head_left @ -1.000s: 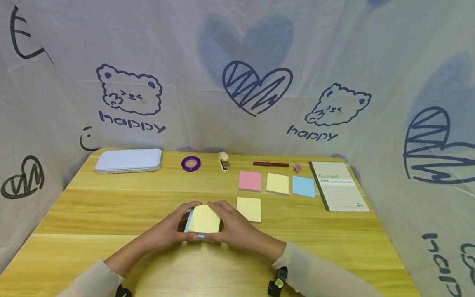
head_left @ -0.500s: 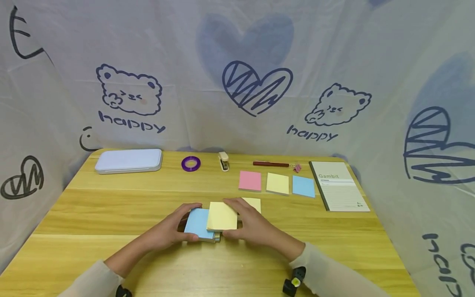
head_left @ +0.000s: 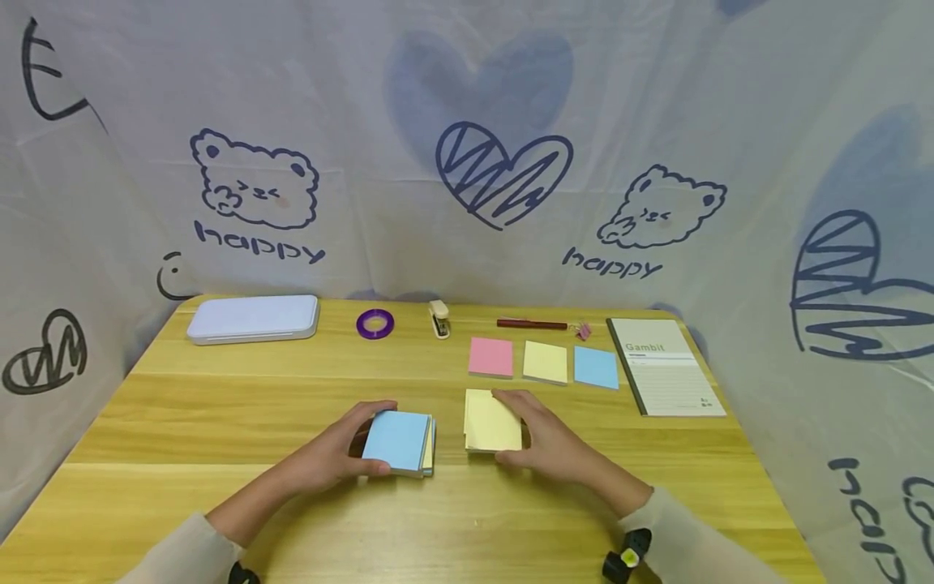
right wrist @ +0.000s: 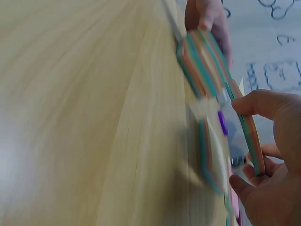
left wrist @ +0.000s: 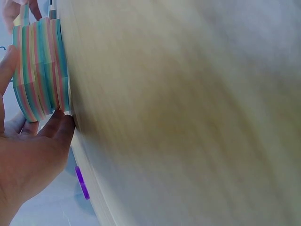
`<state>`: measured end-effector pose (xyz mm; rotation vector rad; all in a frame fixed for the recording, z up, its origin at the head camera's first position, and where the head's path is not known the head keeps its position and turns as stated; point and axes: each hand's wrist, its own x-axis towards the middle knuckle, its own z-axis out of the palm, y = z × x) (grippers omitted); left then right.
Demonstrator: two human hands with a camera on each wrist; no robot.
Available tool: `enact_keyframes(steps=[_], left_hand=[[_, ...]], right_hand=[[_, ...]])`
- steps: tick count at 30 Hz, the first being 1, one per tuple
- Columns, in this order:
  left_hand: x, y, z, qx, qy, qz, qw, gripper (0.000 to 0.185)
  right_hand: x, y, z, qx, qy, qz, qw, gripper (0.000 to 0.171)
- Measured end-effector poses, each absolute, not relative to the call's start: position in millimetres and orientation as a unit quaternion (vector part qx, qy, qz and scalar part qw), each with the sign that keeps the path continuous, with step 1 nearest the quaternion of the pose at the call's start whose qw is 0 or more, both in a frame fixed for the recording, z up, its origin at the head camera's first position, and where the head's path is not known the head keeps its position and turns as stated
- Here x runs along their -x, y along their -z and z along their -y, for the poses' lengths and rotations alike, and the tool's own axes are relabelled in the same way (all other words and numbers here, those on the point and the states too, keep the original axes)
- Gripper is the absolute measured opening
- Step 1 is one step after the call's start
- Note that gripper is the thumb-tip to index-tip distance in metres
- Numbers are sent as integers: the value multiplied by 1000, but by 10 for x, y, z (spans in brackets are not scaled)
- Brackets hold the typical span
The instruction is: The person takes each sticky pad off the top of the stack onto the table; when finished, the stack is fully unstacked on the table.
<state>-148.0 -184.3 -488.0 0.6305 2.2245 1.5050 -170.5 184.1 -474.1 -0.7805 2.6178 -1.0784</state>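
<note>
Sorting sticky notes by colour, mid-step: left hand fingers curled round blue-topped stack on surface; right hand fingers pinching yellow slab just right of stack. Next, likely: release squarely, return for blue layer.

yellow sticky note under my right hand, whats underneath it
The yellow sticky note held by the right hand lies on another yellow note, whose far-left edge peeks out. The rest, and whether more lie beneath, is covered.
</note>
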Motion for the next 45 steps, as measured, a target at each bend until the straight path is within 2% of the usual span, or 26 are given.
enact_keyframes(steps=[16, 27, 36, 45], left_hand=[[1478, 4892, 1834, -225, -527, -799, 185, 88], [1484, 4890, 1836, -221, -525, -801, 185, 87], [1477, 4898, 1843, -224, -524, -800, 188, 87], [1482, 4894, 1855, -224, -527, -798, 188, 87]], right_hand=[[1982, 4971, -2653, 222, 336, -911, 87, 89], [1998, 5059, -2687, 257, 312, -910, 95, 85], [1982, 5093, -2700, 247, 308, -912, 113, 87], [1995, 5103, -2688, 256, 312, -909, 99, 87]])
